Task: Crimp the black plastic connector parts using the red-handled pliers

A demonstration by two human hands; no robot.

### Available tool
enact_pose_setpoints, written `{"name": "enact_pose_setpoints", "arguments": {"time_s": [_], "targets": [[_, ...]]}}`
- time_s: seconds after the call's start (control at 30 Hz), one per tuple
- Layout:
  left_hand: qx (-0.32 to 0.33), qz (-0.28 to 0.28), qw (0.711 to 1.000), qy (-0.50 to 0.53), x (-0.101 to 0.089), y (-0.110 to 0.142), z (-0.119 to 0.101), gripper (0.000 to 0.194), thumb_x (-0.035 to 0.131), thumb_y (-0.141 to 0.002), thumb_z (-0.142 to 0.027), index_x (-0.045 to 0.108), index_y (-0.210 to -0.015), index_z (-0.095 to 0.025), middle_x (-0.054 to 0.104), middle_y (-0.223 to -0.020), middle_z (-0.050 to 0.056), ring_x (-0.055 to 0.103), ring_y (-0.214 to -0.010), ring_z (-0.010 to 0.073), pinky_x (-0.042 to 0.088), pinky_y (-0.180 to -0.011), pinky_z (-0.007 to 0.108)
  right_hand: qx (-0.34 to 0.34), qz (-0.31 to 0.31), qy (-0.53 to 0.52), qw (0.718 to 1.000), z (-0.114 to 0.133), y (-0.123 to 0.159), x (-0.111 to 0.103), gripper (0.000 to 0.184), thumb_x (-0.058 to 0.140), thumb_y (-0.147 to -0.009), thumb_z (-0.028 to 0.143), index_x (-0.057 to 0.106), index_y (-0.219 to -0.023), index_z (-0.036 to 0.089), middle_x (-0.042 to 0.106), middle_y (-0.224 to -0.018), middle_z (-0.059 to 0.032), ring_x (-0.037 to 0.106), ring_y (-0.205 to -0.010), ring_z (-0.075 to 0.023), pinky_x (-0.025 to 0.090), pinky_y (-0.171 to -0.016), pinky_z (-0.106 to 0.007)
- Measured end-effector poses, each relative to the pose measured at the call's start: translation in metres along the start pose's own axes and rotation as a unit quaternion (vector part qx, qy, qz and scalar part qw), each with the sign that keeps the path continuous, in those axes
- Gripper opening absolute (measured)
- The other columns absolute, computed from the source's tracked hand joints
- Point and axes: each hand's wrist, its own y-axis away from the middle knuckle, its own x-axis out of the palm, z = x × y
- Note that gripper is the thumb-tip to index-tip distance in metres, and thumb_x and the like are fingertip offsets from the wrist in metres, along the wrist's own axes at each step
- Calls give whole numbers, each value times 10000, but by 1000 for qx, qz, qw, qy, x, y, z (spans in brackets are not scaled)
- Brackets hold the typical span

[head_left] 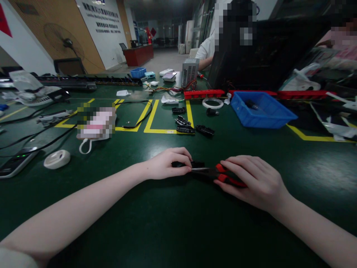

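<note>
My left hand (pixel 173 163) is closed on a small black plastic part (pixel 198 163) just above the green table (pixel 156 223). My right hand (pixel 256 182) is wrapped round the red and black handles of pliers (pixel 221 173). The jaws of the pliers point left and reach the fingertips of my left hand, beside the black part. Whether the jaws grip the part, I cannot tell. Beyond my hands lie several similar black parts (pixel 185 129), partly inside a yellow taped outline.
A blue bin (pixel 260 111) with a dark item stands at the back right. Behind it rises a large black panel (pixel 259 56). A tape roll (pixel 57 159), a phone (pixel 18 162) and cables lie left. Across the table sits a person (pixel 206 52) near a metal power supply (pixel 189 72).
</note>
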Motion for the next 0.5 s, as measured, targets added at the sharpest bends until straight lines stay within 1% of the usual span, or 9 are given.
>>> {"name": "enact_pose_setpoints", "arguments": {"time_s": [0.13, 0.33, 0.5], "targets": [[0, 3, 1000, -7, -1, 0, -1, 147, 581, -969, -249, 695, -956, -157, 618, -1125, 91, 620, -1035, 211, 484, -929, 339, 32, 14, -55, 998, -3, 0, 3, 322, 699, -869, 339, 623, -1114, 145, 699, -975, -126, 684, -841, -242, 574, -680, -357], [-6, 12, 999, -43, -1, 0, -2, 127, 675, -911, -280, 688, -970, -168, 619, -1157, 81, 612, -1058, 227, 478, -950, 362, 70, 23, -101, 992, -5, 1, 5, 296, 660, -891, 367, 618, -1100, 162, 687, -987, -113, 685, -815, -225, 581, -669, -351], [-7, 3, 1000, -26, -1, 0, -2, 108, 653, -932, -254, 686, -984, -165, 619, -1146, 72, 614, -1047, 210, 481, -934, 347, 96, 47, -128, 986, -6, 2, 5, 287, 657, -892, 360, 621, -1104, 169, 684, -1010, -107, 689, -837, -216, 591, -691, -339]]}}
